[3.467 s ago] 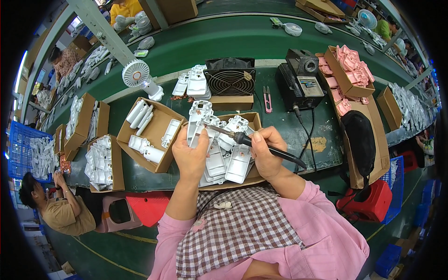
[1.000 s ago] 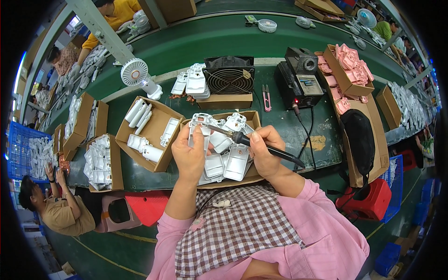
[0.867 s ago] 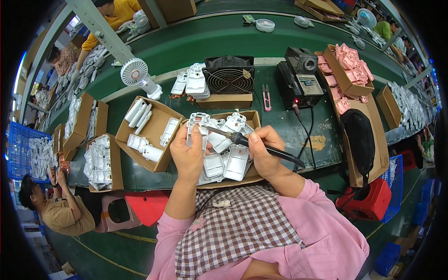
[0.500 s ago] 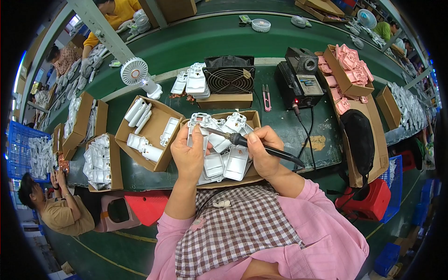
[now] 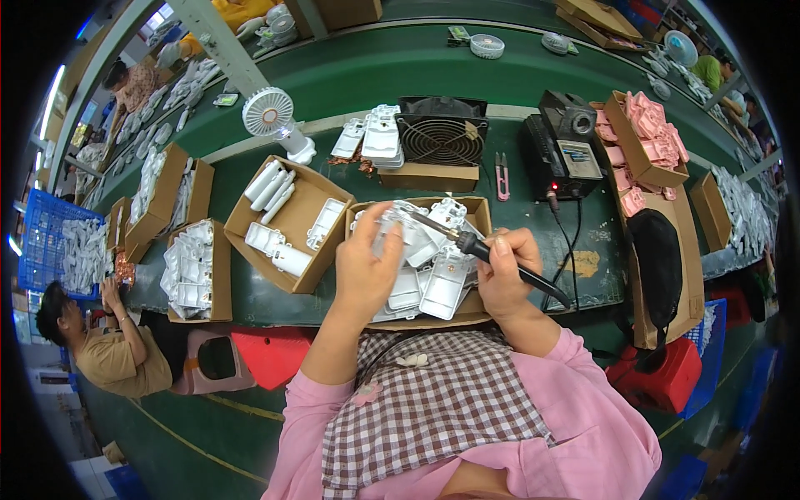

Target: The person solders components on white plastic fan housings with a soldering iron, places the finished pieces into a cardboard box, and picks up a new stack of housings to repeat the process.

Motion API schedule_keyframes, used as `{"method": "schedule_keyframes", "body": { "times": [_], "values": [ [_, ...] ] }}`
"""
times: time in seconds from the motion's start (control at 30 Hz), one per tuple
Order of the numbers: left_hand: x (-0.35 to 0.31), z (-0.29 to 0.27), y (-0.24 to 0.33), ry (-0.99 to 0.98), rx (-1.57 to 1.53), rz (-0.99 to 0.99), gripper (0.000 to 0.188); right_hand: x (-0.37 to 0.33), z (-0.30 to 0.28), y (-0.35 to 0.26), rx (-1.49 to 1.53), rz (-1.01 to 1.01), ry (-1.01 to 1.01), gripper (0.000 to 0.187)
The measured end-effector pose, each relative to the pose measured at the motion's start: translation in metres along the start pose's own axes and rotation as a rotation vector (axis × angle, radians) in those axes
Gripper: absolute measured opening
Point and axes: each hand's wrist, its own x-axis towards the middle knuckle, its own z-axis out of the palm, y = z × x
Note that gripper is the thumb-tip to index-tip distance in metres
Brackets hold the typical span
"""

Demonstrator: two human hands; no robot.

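My right hand (image 5: 508,271) is closed around the black handle of a soldering iron (image 5: 472,245), its metal tip pointing up and left. Between the thumb and fingers of my left hand (image 5: 365,271) is a small white plastic housing (image 5: 405,223), smeared by motion. The iron's tip lies close to that housing; I cannot tell whether they touch. Under both hands, more white plastic housings (image 5: 442,290) lie heaped in a shallow cardboard box (image 5: 482,218).
A soldering station (image 5: 552,158) with cables stands at the right, beside pink tweezers (image 5: 502,179). Behind the box is a black fan (image 5: 442,142). Left are a white handheld fan (image 5: 271,112) and a cardboard box (image 5: 321,271) of white parts; pink parts (image 5: 650,129) fill a box far right.
The whole view has shifted, so the bench things sit further right in the picture. My left hand has tilted and moved with the housing, which is now blurred. The iron stays in my right hand.
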Motion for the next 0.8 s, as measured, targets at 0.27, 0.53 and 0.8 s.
{"method": "schedule_keyframes", "body": {
  "times": [0.27, 0.53, 0.8],
  "values": [
    [0.022, -0.109, -0.012, -0.296, 0.754, 0.250, 0.025, 0.001, -0.004, 0.002, -0.069, 0.008, -0.037, 0.011],
    [0.039, -0.146, -0.080, -0.748, 0.914, 0.104, 0.045, 0.004, -0.005, -0.001, -0.078, 0.015, -0.057, 0.014],
    [0.057, -0.164, -0.066, -0.757, 0.827, 0.014, 0.024, 0.004, -0.008, 0.004, -0.080, 0.057, -0.058, 0.014]
  ]
}}
